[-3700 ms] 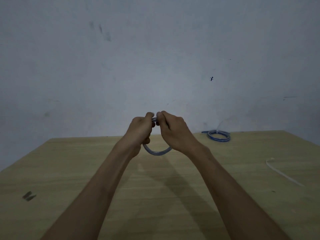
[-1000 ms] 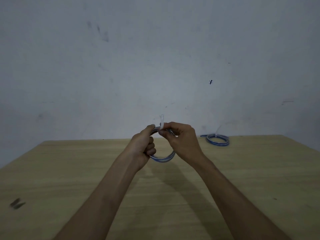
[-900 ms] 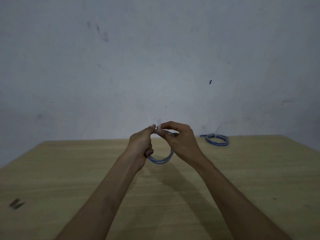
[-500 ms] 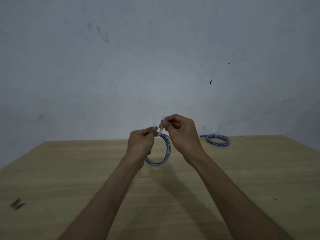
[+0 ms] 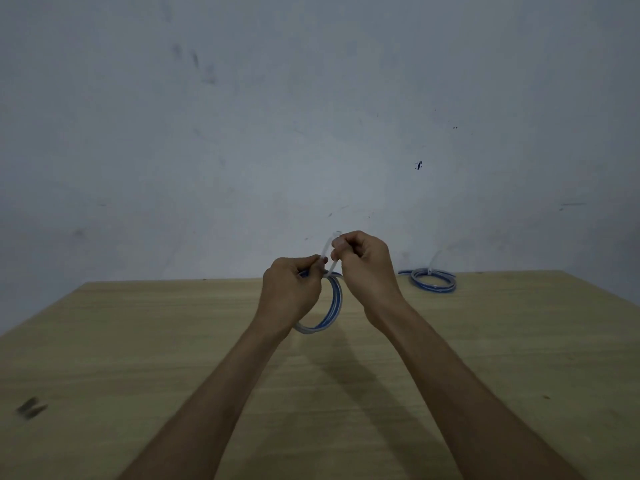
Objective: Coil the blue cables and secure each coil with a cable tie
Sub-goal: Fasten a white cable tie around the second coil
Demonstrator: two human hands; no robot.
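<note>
Above the middle of the wooden table (image 5: pixel 138 341), my left hand (image 5: pixel 291 292) grips the top of a blue cable coil (image 5: pixel 330 311), which hangs below my fingers. A white cable tie (image 5: pixel 329 259) rises from the coil's top. My right hand (image 5: pixel 363 265) pinches the tie's free end just above and to the right of my left hand. A second blue coil (image 5: pixel 433 280), with a white tie sticking up from it, lies on the table at the far right by the wall.
A grey wall (image 5: pixel 311 116) stands directly behind the table's far edge. A small dark mark (image 5: pixel 30 407) sits on the tabletop near the front left.
My right hand has lifted a little and drawn the tie's tail upward. The coil has turned from lying flat between my hands to hanging nearly edge-on under my left hand.
</note>
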